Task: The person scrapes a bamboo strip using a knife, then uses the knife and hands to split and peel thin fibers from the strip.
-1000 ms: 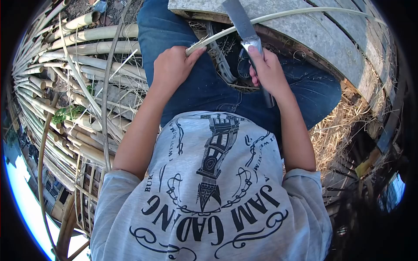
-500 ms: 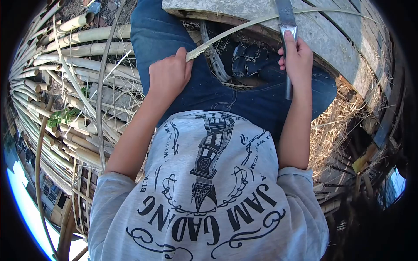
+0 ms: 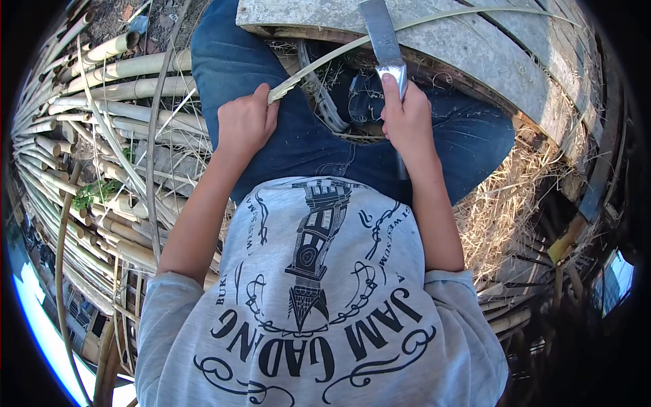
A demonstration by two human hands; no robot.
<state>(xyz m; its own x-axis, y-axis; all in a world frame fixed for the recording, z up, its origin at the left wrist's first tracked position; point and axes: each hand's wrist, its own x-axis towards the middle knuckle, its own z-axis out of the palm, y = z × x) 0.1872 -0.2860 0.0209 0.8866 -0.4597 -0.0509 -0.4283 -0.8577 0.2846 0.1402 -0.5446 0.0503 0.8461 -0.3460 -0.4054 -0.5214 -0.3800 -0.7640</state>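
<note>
In the head view my left hand [image 3: 244, 122] is closed around the near end of a thin pale bamboo strip [image 3: 319, 62], whose frayed tip sticks out past my thumb. From there the strip rises in a curve to the right, over a grey wooden board [image 3: 441, 41]. My right hand [image 3: 409, 119] grips a broad-bladed knife [image 3: 381, 30], thumb laid near the base of the blade and handle end showing below the wrist. The blade points up and crosses the strip near the board's edge; whether it cuts into the strip I cannot tell.
Many cut bamboo poles [image 3: 135, 88] lie stacked on the left, with long thin strips [image 3: 119, 136] across them. Pale shavings [image 3: 508, 200] heap up on the right. My legs in jeans [image 3: 237, 47] are bent beneath the board.
My right hand and the knife have moved left and slightly down along the strip, the blade tilting left. My left hand still holds the strip's end; the whole view has shifted a little.
</note>
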